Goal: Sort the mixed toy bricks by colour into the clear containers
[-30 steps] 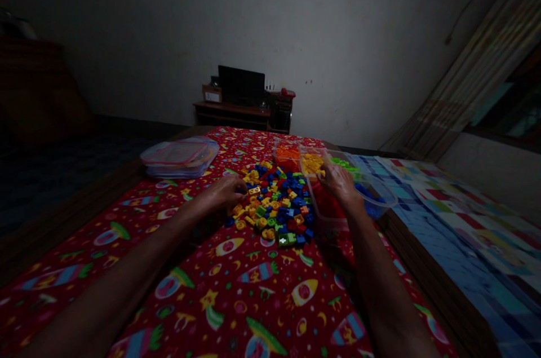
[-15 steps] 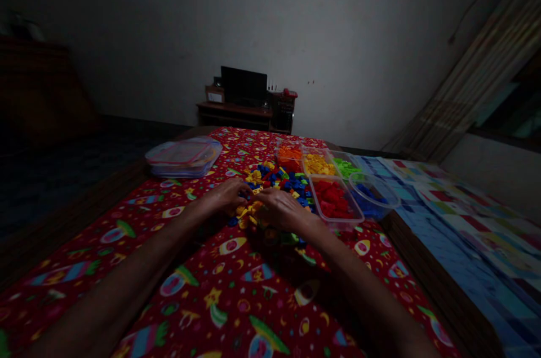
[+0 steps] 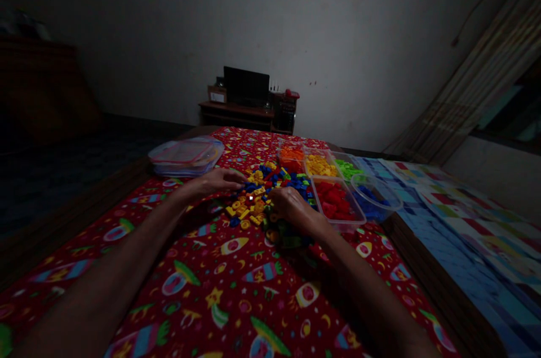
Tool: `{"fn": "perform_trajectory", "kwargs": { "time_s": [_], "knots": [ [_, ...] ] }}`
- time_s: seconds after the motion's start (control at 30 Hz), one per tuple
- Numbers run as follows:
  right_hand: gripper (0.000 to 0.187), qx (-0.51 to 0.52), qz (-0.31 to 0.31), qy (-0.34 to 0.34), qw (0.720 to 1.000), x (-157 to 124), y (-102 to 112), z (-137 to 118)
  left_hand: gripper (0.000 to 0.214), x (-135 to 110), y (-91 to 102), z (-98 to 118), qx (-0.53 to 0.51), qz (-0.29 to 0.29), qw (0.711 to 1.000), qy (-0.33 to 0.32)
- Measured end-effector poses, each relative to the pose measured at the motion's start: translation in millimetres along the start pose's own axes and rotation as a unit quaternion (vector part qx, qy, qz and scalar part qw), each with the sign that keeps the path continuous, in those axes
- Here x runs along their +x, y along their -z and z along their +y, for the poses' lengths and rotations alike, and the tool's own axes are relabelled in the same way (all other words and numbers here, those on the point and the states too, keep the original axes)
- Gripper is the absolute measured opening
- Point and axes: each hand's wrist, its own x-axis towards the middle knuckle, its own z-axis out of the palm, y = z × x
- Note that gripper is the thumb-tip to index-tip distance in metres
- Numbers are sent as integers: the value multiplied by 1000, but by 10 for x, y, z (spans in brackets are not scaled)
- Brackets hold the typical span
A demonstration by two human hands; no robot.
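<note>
A mixed pile of toy building bricks (image 3: 257,191), with yellow, blue, green and red pieces, lies on the red patterned cloth (image 3: 228,290). At its left edge is my left hand (image 3: 220,180), fingers stretched toward the bricks and apart, holding nothing that I can see. My right hand (image 3: 291,206) is over the right side of the pile with its fingers curled downward. Those fingertips are hidden, so whatever they pinch does not show. Yellow bricks (image 3: 245,211) lie spread between the two hands.
Right of the pile stand clear tubs sorted by colour: orange (image 3: 291,158), yellow (image 3: 320,165), green (image 3: 348,168), red (image 3: 337,200) and blue (image 3: 372,200). Stacked clear lids (image 3: 186,156) sit at the left. Dark wooden edging (image 3: 439,279) runs along the right side.
My hands were close together over the yellow bricks and have moved apart. The left has drawn back leftward and its fingers have straightened; the right has shifted slightly rightward.
</note>
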Motion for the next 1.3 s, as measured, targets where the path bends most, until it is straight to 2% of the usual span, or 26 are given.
{"fn": "perform_trajectory", "kwargs": {
  "time_s": [0.1,0.23,0.3,0.4,0.5,0.57,0.7,0.83,1.0,1.2,1.3],
  "knots": [
    [25,47,12,-15,999,33,4,52,47,-80,14,33,-56,-5,998,2],
    [37,128,48,-64,989,108,-1,53,53,-92,-56,32,-76,-17,997,14],
    [34,194,63,-82,976,148,-13,44,53,-84,-99,42,-75,-26,997,7],
    [32,292,53,-99,950,194,-29,36,55,-85,-172,91,-89,-39,995,-2],
    [42,363,46,-113,924,215,-36,30,64,-94,-268,170,-130,-51,990,-13],
    [47,379,63,-103,918,218,-41,30,71,-90,-340,217,-152,-45,987,-26],
    [51,340,84,-72,934,205,-48,36,79,-50,-461,259,-177,-13,983,-47],
    [55,269,73,-50,959,169,12,-13,85,-15,-533,268,-206,15,977,-54],
    [57,227,60,-19,972,147,79,-122,86,40,-612,239,-174,69,981,-59],
    [28,151,71,-43,985,133,-4,-99,89,202,-749,126,-180,85,977,-79],
    [22,90,60,-39,993,98,47,-84,80,217,-784,153,-169,94,978,-79]
  ]
}}
